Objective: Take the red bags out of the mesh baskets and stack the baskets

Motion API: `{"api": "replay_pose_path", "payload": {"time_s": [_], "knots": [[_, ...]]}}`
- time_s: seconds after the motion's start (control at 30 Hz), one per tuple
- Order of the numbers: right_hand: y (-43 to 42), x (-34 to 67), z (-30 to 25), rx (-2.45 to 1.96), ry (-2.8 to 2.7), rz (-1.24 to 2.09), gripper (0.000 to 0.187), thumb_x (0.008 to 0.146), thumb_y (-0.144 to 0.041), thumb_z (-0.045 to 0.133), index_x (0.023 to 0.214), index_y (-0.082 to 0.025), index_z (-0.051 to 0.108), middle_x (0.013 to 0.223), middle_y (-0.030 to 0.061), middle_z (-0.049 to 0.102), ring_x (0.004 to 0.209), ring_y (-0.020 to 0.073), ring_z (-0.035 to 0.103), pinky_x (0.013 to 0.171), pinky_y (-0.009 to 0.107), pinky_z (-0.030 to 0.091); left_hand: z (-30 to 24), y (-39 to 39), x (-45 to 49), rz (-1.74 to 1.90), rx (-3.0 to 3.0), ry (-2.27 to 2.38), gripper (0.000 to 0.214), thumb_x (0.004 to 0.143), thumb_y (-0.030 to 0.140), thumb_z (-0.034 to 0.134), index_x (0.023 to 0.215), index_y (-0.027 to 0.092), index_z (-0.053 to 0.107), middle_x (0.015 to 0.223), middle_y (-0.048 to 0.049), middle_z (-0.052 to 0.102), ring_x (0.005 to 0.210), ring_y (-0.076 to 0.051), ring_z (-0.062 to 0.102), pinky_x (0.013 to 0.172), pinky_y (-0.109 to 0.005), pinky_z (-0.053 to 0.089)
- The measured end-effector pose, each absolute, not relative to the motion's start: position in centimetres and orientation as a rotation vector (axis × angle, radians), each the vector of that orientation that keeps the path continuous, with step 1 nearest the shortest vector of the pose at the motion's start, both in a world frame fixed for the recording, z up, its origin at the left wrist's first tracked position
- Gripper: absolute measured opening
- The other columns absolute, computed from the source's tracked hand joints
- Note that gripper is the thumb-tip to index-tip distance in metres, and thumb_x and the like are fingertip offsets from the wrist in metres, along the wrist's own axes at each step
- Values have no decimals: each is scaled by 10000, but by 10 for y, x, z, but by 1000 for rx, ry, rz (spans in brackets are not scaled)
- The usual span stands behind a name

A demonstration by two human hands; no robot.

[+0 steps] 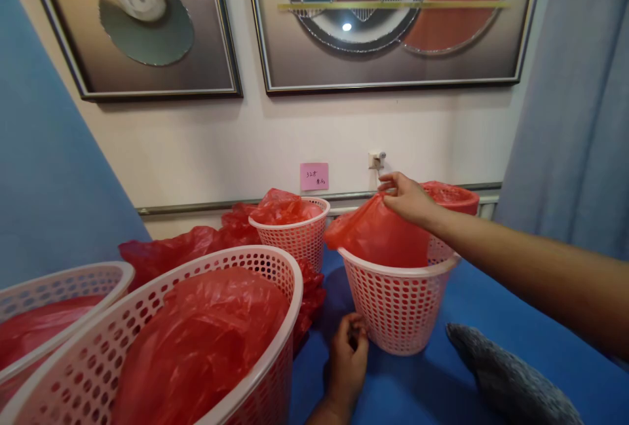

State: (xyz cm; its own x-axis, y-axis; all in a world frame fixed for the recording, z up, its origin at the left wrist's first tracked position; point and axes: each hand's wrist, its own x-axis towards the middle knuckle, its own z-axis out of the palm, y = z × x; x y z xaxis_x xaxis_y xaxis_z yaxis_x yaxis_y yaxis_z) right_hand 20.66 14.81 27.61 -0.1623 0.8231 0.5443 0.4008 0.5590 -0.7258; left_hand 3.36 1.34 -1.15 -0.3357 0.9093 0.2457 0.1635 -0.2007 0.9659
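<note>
A thin red plastic bag (pixel 388 236) rises out of a pale pink perforated basket (pixel 400 304) standing upright right of centre. My right hand (pixel 407 197) pinches the bag's top between thumb and fingers, pulling it to a peak above the rim. Part of the bag drapes over the rim's left side. Low at the basket's left side is my left hand (pixel 348 353), its fingers loosely curled with nothing seen in them. It is close to the basket wall; whether it touches I cannot tell.
A large basket (pixel 297 294) with red plastic fills the front left; another basket (pixel 130 274) is beyond its left side. Behind stand a smaller basket (pixel 327 205) and a red-lined one (pixel 464 201). Loose red bags (pixel 196 241) lie between. A grey fuzzy item (pixel 511 372) lies on the blue surface (pixel 472 300).
</note>
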Motion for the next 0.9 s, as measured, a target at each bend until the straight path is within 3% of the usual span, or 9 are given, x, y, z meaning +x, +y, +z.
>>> {"api": "replay_pose_path", "payload": {"time_s": [0.1, 0.23, 0.33, 0.4, 0.47, 0.53, 0.63, 0.73, 0.9], "knots": [[138, 185, 284, -873, -2038, 64, 667, 731, -21, 552, 1379, -179, 540, 1414, 141, 556, 1197, 268, 592, 1025, 444, 476, -12, 13, 33, 1578, 1301, 1456, 276, 815, 330, 649, 1042, 174, 676, 839, -65, 728, 742, -197, 668, 690, -274, 504], [113, 150, 289, -500, -2624, -318, 541, 794, -1, 533, 1244, -263, 677, 1387, 67, 611, 1284, 275, 546, 1086, 485, 405, -13, 12, 35, 1558, 1318, 1443, 230, 815, 331, 646, 986, 182, 684, 822, -65, 726, 742, -201, 657, 694, -279, 499], [100, 124, 278, -437, -2940, -218, 429, 836, -196, 668, 1256, -282, 678, 1384, 66, 624, 1296, 295, 545, 1068, 484, 421, -14, 12, 35, 1528, 1338, 1430, 206, 819, 331, 636, 954, 185, 689, 827, -63, 725, 757, -203, 651, 699, -279, 491], [100, 111, 268, -633, -2996, -171, 457, 754, -308, 792, 1200, -255, 712, 1322, 98, 663, 1255, 339, 576, 1015, 481, 465, -15, 12, 35, 1488, 1353, 1435, 197, 819, 328, 638, 942, 186, 695, 824, -57, 724, 753, -198, 646, 695, -273, 482], [106, 102, 263, -833, -2961, -157, 351, 693, -235, 833, 1036, -208, 762, 1181, 116, 725, 1135, 344, 646, 930, 438, 513, -17, 13, 34, 1452, 1375, 1452, 185, 821, 313, 630, 937, 186, 699, 817, -49, 721, 737, -191, 637, 683, -266, 472], [116, 97, 262, -942, -2885, -137, 242, 698, -94, 784, 926, -170, 761, 1063, 121, 753, 1025, 321, 687, 867, 399, 529, -18, 13, 33, 1436, 1387, 1482, 175, 824, 291, 617, 939, 188, 699, 803, -41, 717, 719, -184, 629, 667, -261, 464], [132, 94, 265, -1026, -2739, -76, 223, 741, -44, 741, 939, -146, 742, 1029, 133, 754, 1004, 314, 693, 857, 386, 525, -18, 14, 34, 1426, 1381, 1506, 163, 827, 263, 603, 941, 195, 698, 801, -36, 722, 723, -184, 638, 673, -258, 467], [153, 98, 270, -1114, -2524, 26, 134, 874, -167, 698, 1002, -134, 715, 1033, 127, 738, 1009, 284, 688, 869, 386, 535, -18, 13, 35, 1425, 1356, 1500, 143, 813, 270, 630, 918, 201, 699, 810, -39, 735, 742, -188, 652, 690, -259, 480], [208, 145, 281, -1240, -2033, 223, 293, 986, -402, 610, 1151, -161, 639, 1135, 70, 665, 978, 198, 660, 868, 402, 568, -19, 14, 36, 1412, 1308, 1465, 152, 791, 326, 679, 882, 206, 700, 783, -35, 727, 720, -186, 649, 670, -257, 489]]}}
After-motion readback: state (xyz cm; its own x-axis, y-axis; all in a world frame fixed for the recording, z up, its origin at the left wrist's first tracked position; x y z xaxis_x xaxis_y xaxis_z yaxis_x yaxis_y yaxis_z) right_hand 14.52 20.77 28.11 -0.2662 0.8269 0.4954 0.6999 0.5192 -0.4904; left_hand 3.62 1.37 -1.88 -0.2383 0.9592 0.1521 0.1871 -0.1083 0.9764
